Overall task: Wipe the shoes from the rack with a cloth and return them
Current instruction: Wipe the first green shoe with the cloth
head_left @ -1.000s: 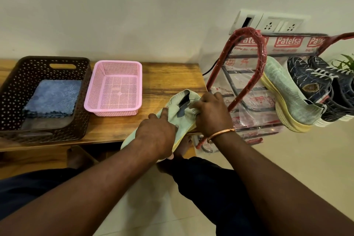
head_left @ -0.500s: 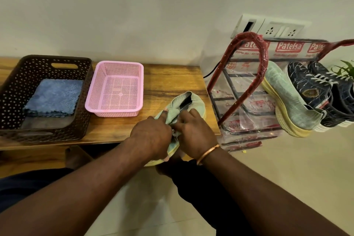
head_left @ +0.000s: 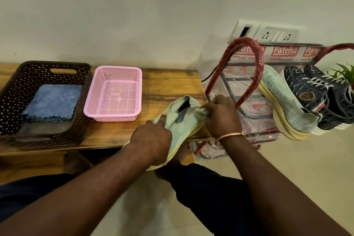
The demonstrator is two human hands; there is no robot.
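A pale green knit shoe with a yellow sole lies tilted over the front edge of the wooden bench. My left hand grips its toe end, forefinger stretched along the upper. My right hand pinches a small wad of pale cloth against the shoe's right side near the heel opening. Its matching green shoe sits on the red shoe rack to the right, beside a pair of dark blue sneakers.
A brown perforated basket at the bench's left holds a folded blue cloth. A pink mesh basket stands beside it. A wall socket and a cable sit behind the rack. A plant is at far right.
My right hand slid from the middle of the shoe, beside my left hand, out to its heel side. My left hand kept its grip on the toe end.
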